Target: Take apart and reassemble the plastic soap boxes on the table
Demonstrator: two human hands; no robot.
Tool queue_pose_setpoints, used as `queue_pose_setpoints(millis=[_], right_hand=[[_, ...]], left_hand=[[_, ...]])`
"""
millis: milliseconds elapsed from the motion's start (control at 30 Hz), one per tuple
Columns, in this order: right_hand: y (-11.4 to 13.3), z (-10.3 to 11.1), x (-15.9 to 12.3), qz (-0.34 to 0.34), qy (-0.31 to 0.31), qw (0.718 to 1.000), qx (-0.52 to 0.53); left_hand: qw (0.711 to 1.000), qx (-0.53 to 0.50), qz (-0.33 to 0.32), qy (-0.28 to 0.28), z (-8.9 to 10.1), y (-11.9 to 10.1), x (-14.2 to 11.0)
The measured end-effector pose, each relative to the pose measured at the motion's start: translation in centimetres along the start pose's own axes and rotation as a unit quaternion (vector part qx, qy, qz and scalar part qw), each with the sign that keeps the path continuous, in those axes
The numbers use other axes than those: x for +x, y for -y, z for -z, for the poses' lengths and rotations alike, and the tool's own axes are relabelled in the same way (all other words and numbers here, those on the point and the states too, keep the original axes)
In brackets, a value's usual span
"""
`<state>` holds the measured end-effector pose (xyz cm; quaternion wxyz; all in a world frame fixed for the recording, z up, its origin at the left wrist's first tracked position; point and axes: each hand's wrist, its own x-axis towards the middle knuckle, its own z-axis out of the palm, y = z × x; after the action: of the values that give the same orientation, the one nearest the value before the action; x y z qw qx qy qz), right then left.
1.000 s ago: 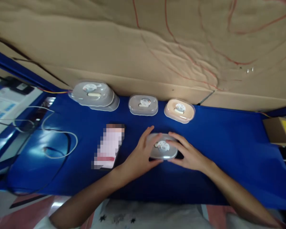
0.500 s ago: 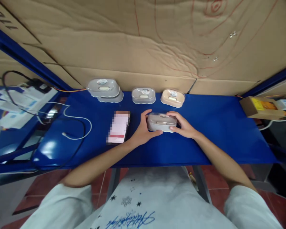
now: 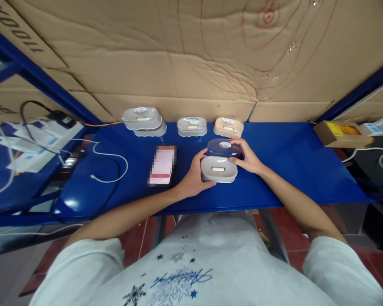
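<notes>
My left hand [image 3: 198, 176] grips the left side of a grey oval soap box [image 3: 222, 175], thumb at the front and fingers behind. The box stands uncovered on the blue table, and a small whitish oblong piece shows inside it. Just behind and above the box, my right hand [image 3: 246, 158] holds its clear lid [image 3: 222, 148] by the right end, between thumb and fingers. The lid carries a round white sticker. It is off the box and tilted.
Along the cardboard wall stand two stacked grey boxes [image 3: 143, 119], another grey box [image 3: 192, 126] and a peach box [image 3: 229, 126], all lidded. A phone [image 3: 162, 165] lies left of my left hand. A white cable [image 3: 110, 155] curls further left; a small carton [image 3: 341, 134] stands far right.
The clear lid has come off the grey soap box and moved back in my right hand. My left hand still holds the box. The view has shifted slightly.
</notes>
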<state>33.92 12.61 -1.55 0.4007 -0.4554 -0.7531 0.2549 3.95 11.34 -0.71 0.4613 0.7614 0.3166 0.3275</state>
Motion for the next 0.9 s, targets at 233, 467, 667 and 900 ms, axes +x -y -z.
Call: queue_pose_setpoints(millis=[233, 467, 667, 900], right_hand=[[-0.1, 0.9, 0.0, 0.008, 0.022, 0.996, -0.080], [5.0, -0.2, -0.6, 0.144, 0.111, 0.978, -0.104], [5.4, -2.1, -0.5, 0.180, 0.164, 0.958, -0.152], [5.0, -1.2, -0.3, 0.119, 0.130, 0.981, -0.075]], left_hand=[[0.996, 0.084, -0.032, 0.010, 0.5, 0.3, -1.6], [0.999, 0.011, -0.018, -0.033, 0.4, 0.5, -1.4], [0.999, 0.020, -0.008, -0.037, 0.6, 0.8, -1.4], [0.999, -0.028, 0.003, -0.033, 0.6, 0.7, -1.2]])
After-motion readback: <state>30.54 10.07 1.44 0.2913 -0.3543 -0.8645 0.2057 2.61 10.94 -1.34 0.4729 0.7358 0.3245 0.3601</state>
